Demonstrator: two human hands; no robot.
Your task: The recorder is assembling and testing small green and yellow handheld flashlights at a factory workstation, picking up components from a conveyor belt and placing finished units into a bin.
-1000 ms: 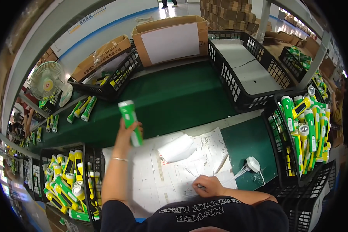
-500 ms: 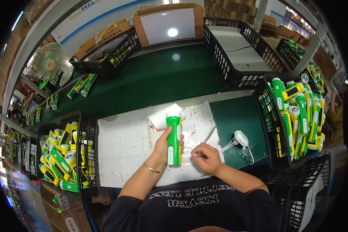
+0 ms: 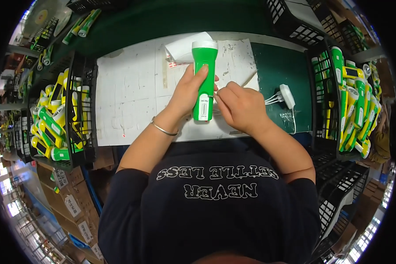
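A green flashlight (image 3: 205, 57) with a white head stands upright in the view, its head pointing away from me. My left hand (image 3: 185, 93) is wrapped round its body, thumb lying along the front. Close against the flashlight's lower right side is my right hand (image 3: 242, 107), its fingers pinched together. A small thin piece shows between those fingertips and the flashlight, too small to name. Behind the right hand, white cables lead to a white plug-in adapter (image 3: 287, 96) on the green tabletop. Below the flashlight lies a worn white work sheet (image 3: 130, 92).
A black crate (image 3: 78, 66) of green and yellow flashlights stands at the left, another crate (image 3: 317, 103) at the right. Folded white paper (image 3: 180, 49) lies beyond my left hand. Several loose flashlights (image 3: 84, 25) rest at the far left; another black crate (image 3: 290, 22) is at the far right.
My view has tilted down, so the bench sits higher in it. My right hand has come closer to the flashlight, its fingertips now at the lower side. The left hand still holds the flashlight.
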